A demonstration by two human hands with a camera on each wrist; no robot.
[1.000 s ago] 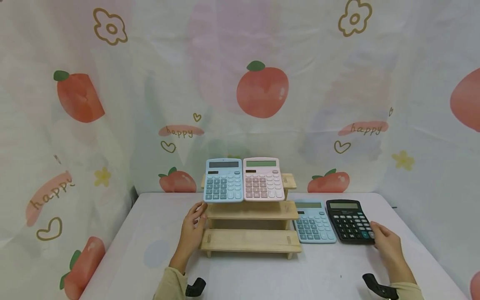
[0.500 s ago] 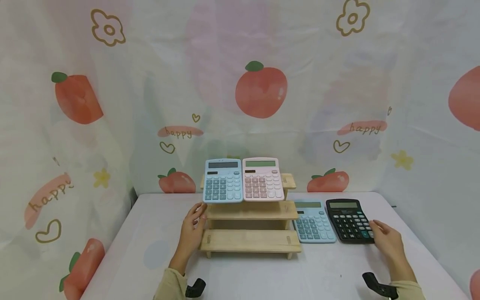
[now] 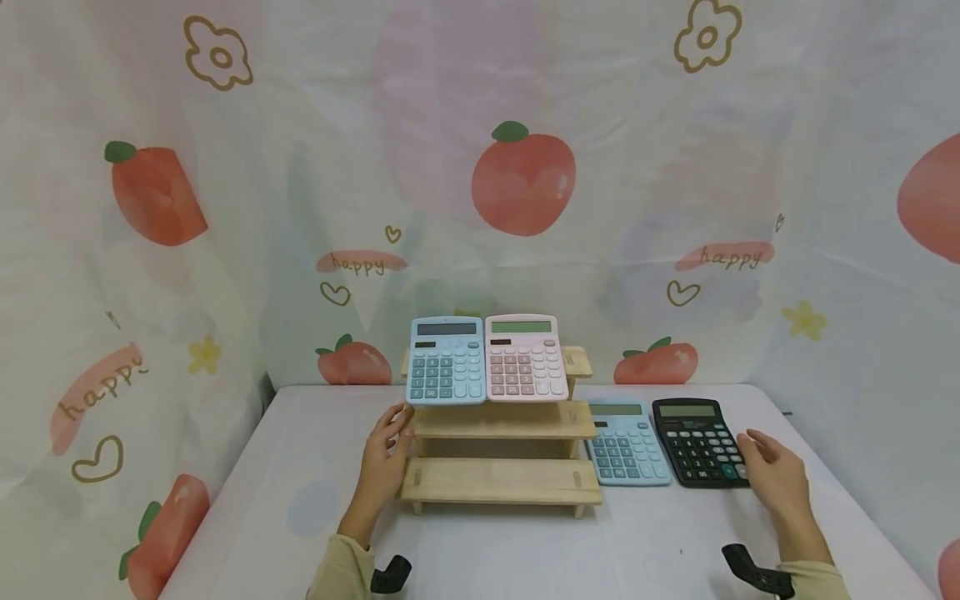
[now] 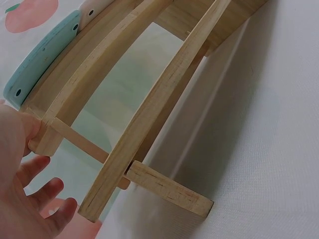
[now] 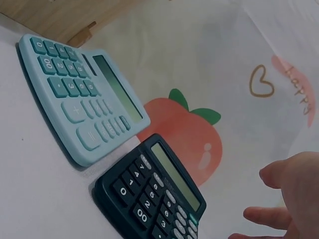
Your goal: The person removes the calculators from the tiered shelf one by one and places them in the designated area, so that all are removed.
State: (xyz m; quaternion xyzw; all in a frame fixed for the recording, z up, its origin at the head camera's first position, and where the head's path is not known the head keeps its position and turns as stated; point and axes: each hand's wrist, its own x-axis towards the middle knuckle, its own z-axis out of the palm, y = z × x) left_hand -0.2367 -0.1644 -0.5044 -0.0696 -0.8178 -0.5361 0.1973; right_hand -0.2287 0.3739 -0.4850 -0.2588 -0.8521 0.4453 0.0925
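At its left end, my left hand (image 3: 384,454) grips the middle board of a wooden tiered shelf (image 3: 502,482). In the left wrist view the thumb lies at the top of the board end and the other fingers (image 4: 47,194) spread below. A blue calculator (image 3: 446,362) and a pink calculator (image 3: 527,358) lean side by side on the upper part of the shelf. My right hand (image 3: 776,477) is beside the right edge of a black calculator (image 3: 701,443). The right wrist view shows its loosely bent fingers (image 5: 269,216) apart from that calculator, holding nothing.
Another blue calculator (image 3: 628,444) lies on the table between the shelf and the black calculator. A white cloth covers the table (image 3: 637,550). Behind and at the sides hangs a patterned curtain (image 3: 600,192) with peach prints.
My right hand has drawn slightly off the black calculator's right edge. The left hand, shelf and calculators stay where they were.
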